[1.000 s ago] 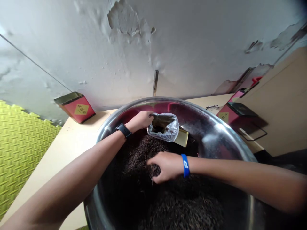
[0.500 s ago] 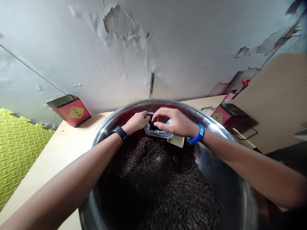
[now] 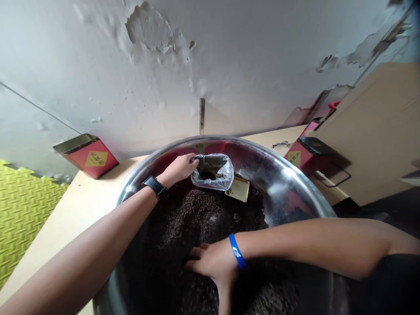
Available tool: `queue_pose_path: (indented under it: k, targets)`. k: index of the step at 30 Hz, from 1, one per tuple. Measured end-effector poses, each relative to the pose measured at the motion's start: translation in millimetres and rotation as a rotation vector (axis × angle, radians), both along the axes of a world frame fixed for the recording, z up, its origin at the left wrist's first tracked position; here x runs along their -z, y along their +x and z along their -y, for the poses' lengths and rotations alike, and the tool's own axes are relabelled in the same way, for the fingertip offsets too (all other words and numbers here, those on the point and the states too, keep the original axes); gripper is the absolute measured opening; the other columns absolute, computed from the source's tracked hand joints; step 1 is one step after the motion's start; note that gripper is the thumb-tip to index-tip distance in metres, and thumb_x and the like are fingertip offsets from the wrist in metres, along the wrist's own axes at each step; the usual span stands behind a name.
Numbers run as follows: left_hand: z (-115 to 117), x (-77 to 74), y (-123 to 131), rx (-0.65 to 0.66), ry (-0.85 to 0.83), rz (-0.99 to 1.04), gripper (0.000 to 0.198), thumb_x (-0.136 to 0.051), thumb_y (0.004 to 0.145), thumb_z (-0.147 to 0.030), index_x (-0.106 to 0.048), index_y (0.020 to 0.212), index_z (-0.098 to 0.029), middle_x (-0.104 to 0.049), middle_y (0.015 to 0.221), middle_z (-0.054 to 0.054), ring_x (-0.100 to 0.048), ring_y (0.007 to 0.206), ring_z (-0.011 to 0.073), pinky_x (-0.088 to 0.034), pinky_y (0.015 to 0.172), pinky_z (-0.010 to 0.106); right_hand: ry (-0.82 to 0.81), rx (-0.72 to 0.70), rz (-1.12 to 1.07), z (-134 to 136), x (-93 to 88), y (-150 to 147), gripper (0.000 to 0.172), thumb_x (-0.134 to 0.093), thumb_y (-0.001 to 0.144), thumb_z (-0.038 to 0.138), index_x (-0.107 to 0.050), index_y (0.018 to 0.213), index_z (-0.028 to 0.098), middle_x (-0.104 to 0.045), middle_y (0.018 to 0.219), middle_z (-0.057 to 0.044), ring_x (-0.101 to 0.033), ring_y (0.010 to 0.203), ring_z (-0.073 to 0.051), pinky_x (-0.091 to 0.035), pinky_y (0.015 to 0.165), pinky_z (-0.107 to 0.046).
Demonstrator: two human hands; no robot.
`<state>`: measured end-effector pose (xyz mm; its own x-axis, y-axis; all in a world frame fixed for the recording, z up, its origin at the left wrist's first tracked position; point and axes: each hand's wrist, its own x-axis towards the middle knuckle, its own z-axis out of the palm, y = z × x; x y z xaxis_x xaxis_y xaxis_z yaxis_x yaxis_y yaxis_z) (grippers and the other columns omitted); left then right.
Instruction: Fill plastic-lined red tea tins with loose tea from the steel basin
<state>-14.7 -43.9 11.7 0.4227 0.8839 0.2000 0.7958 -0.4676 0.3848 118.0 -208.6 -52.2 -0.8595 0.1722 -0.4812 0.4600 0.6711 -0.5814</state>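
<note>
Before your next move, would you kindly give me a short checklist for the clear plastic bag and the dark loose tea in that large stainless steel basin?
Clear plastic bag stands with its mouth open: ok.
Left hand grips its rim: ok.
Right hand is down in the dark loose tea: ok.
Whether the right hand holds leaves: cannot tell.
Flat gold card lies against the bag, possibly in the way: not ok.

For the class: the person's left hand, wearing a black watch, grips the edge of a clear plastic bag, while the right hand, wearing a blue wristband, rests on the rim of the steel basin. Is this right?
No: the right hand is not on the rim of the steel basin; the head view shows it down in the dark tea leaves. The rest stands as stated.
</note>
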Motion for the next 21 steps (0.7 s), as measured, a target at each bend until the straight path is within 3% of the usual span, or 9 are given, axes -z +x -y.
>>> queue_pose_path:
  k: [3, 6, 11, 16, 21]
  targets:
    - [-2.1, 0.5, 0.9, -0.013, 0.01, -0.008, 0.033, -0.035, 0.086, -0.039, -0.059, 0.095, -0.018, -0.065, 0.093, 0.009, -0.059, 0.078, 0.0188, -0.04, 0.064, 0.025, 0.144, -0.096, 0.015, 6.7, 5.4, -1.9, 0.113, -0.07, 0.04, 0.062, -0.031, 0.134, 0.012, -0.043, 0.121, -0.022, -0.051, 0.103, -0.036, -0.042, 0.082, -0.039]
    - [-2.5, 0.2, 1.6, -0.022, 0.004, -0.014, 0.034, -0.035, 0.086, -0.04, -0.058, 0.097, -0.018, -0.065, 0.093, 0.01, -0.06, 0.078, 0.0195, -0.04, 0.065, 0.026, 0.277, -0.103, -0.018, 11.5, 13.8, -1.3, 0.091, -0.066, 0.049, 0.06, -0.043, 0.125, 0.015, -0.053, 0.105, -0.017, -0.059, 0.083, -0.028, -0.045, 0.068, -0.034]
    - [-1.8, -0.6, 2.4, -0.029, -0.015, -0.013, 0.035, -0.036, 0.085, -0.04, -0.058, 0.1, -0.018, -0.065, 0.095, 0.009, -0.059, 0.081, 0.0197, -0.04, 0.066, 0.026, 0.38, -0.064, -0.024, 15.2, 14.8, 0.2, 0.064, -0.062, 0.058, 0.05, -0.05, 0.115, 0.024, -0.059, 0.093, -0.01, -0.06, 0.066, -0.021, -0.037, 0.047, -0.027]
    - [-1.9, -0.1, 2.4, -0.034, -0.018, -0.015, 0.032, -0.038, 0.084, -0.039, -0.06, 0.094, -0.018, -0.065, 0.088, 0.009, -0.058, 0.073, 0.0182, -0.038, 0.061, 0.026, 0.369, -0.062, -0.036, 9.1, -2.8, -2.2, 0.055, -0.061, 0.06, 0.047, -0.053, 0.11, 0.025, -0.062, 0.087, -0.007, -0.06, 0.069, -0.02, -0.037, 0.049, -0.025]
    - [-2.9, 2.5, 2.1, -0.022, -0.003, -0.007, 0.031, -0.038, 0.084, -0.037, -0.061, 0.092, -0.019, -0.065, 0.088, 0.008, -0.057, 0.072, 0.0178, -0.038, 0.06, 0.025, 0.454, 0.013, -0.158, -5.9, -37.8, -5.6, 0.058, -0.064, 0.06, 0.047, -0.052, 0.113, 0.026, -0.061, 0.088, -0.007, -0.059, 0.072, -0.02, -0.04, 0.055, -0.027]
